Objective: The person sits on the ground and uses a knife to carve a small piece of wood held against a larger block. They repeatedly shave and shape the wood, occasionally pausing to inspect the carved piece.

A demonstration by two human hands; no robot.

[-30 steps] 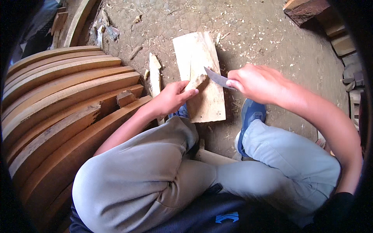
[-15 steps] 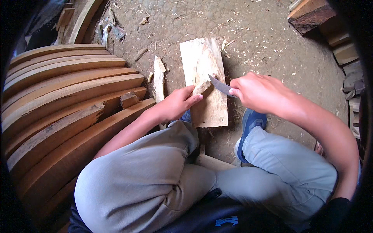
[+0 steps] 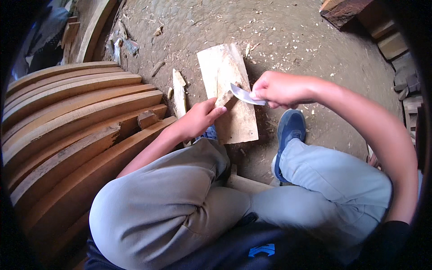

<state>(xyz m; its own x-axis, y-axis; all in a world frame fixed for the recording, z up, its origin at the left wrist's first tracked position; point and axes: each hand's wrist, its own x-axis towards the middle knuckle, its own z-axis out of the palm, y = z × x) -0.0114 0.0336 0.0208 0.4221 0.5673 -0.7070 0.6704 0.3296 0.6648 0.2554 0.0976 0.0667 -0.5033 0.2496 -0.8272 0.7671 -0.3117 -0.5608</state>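
A pale wooden board (image 3: 243,126) lies on the ground between my feet, its surface rough and partly split. Over it, my left hand (image 3: 200,118) pinches a small piece of wood (image 3: 224,100) between thumb and fingers. From the other side comes my right hand (image 3: 276,90), wrapped round a knife whose handle is hidden in the fist. The curved knife blade (image 3: 246,96) points left, close to the piece of wood. Whether the edge touches the wood I cannot tell.
Long sawn planks (image 3: 85,105) are stacked at my left. A splintered wood strip (image 3: 179,94) lies beside the board. Shavings dot the dirt floor (image 3: 279,40). More timber blocks (image 3: 348,11) stand at the far right. My shoe (image 3: 290,130) rests right of the board.
My right hand has risen slightly and the blade has tilted, its face now bright instead of dark. The left hand keeps its hold. The whole view has shifted a little.
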